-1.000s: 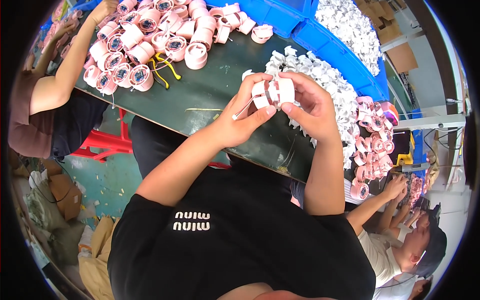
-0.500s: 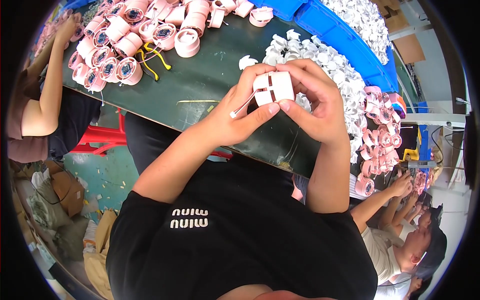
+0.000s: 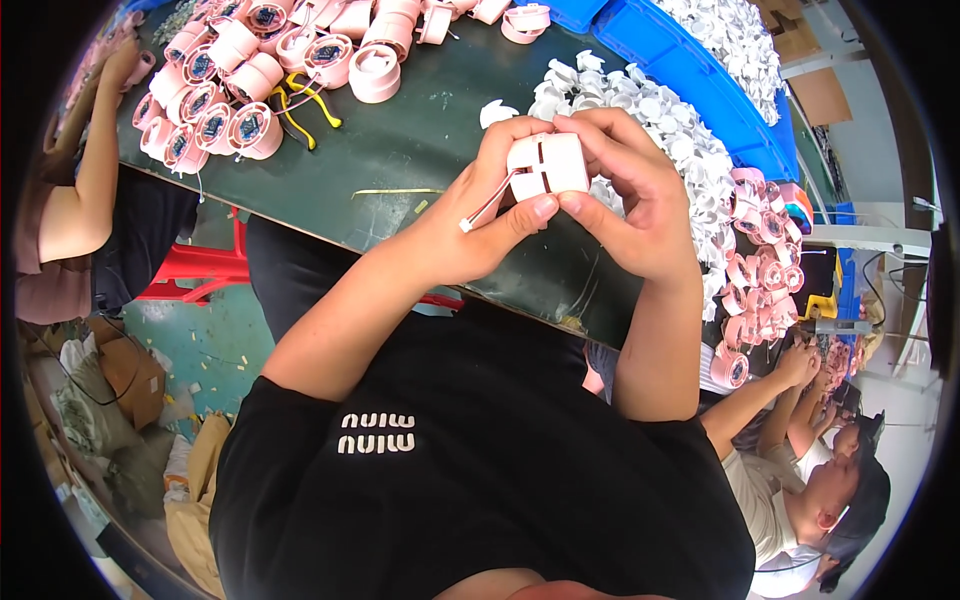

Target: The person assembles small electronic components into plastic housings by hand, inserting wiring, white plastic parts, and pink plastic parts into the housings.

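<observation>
Between both hands, above the front of the dark green table, I hold a pale pink round plastic housing [image 3: 560, 165] with dark slots in its side. A thin cable [image 3: 487, 207] with a small white plug hangs from its left side. My left hand [image 3: 480, 205] grips the left part, thumb at the lower edge. Closed round the right part is my right hand [image 3: 640, 195], its thumb tip close to the left thumb and its fingers over the top. The far side of the housing is hidden by my fingers. Just beyond lies a heap of white plastic pieces [image 3: 650, 120].
Pink housings [image 3: 250, 130] with circuit boards crowd the table's far left, beside yellow-handled pliers [image 3: 300, 105]. Blue bins [image 3: 670, 60] line the back right, one full of white pieces. More pink housings [image 3: 765, 250] lie at right. Co-workers sit on both sides; a red stool [image 3: 205, 265] stands left.
Both hands still grip the pink housing, which has tilted slightly. The view has shifted a little. At far left, the co-worker's hand has moved slightly.
</observation>
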`<state>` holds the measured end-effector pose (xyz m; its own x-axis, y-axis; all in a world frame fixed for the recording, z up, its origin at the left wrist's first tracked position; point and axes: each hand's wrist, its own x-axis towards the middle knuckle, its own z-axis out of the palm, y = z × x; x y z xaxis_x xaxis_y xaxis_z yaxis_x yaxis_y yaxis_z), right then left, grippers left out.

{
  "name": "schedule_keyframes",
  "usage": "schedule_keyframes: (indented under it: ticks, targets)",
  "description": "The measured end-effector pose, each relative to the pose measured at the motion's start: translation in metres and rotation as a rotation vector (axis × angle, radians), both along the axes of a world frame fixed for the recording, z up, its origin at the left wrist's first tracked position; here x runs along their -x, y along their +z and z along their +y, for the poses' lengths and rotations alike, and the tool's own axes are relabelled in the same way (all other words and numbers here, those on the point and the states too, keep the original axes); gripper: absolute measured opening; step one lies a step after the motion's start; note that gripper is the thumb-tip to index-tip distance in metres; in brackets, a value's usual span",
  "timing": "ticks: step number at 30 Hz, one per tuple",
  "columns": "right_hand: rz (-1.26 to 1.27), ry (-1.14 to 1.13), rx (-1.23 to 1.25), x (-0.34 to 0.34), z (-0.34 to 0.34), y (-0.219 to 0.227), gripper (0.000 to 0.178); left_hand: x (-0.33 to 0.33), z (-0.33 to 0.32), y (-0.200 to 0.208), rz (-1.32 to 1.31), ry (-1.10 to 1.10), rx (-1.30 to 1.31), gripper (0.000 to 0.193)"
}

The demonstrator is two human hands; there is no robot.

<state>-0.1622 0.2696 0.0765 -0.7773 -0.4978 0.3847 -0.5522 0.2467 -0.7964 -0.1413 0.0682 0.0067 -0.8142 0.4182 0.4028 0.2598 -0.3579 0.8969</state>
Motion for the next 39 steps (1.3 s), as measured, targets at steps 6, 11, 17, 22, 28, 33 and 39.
schedule_keyframes:
  ticks: [6, 11, 17, 22, 28, 33, 39]
  targets:
    - [0.010, 0.004, -0.029, -0.001, -0.001, -0.001, 0.051, -0.001, 0.003, -0.005, 0.023, 0.030, -0.014, 0.054]
    - [-0.155, 0.052, 0.421, 0.009, 0.003, -0.012, 0.050, -0.002, 0.003, 0.001, 0.231, -0.004, 0.195, 0.056]
    - [-0.436, 0.014, 0.547, -0.002, -0.028, -0.032, 0.082, -0.013, 0.026, -0.009, 0.519, 0.142, 0.198, 0.068]
    - [-0.286, 0.056, 0.380, -0.013, -0.027, -0.020, 0.094, -0.026, 0.033, -0.014, 0.474, 0.136, 0.090, 0.073]
    - [-0.176, 0.068, 0.334, -0.006, -0.027, -0.033, 0.081, -0.030, 0.029, -0.013, 0.470, 0.146, 0.250, 0.067]
    - [-0.294, -0.144, 0.526, -0.015, -0.028, -0.028, 0.054, -0.031, 0.015, 0.003, 0.251, 0.074, 0.376, 0.071]
    - [0.402, -1.031, -0.374, 0.017, 0.098, 0.024, 0.023, 0.014, -0.080, 0.042, 0.243, 0.701, 0.338, 0.057]
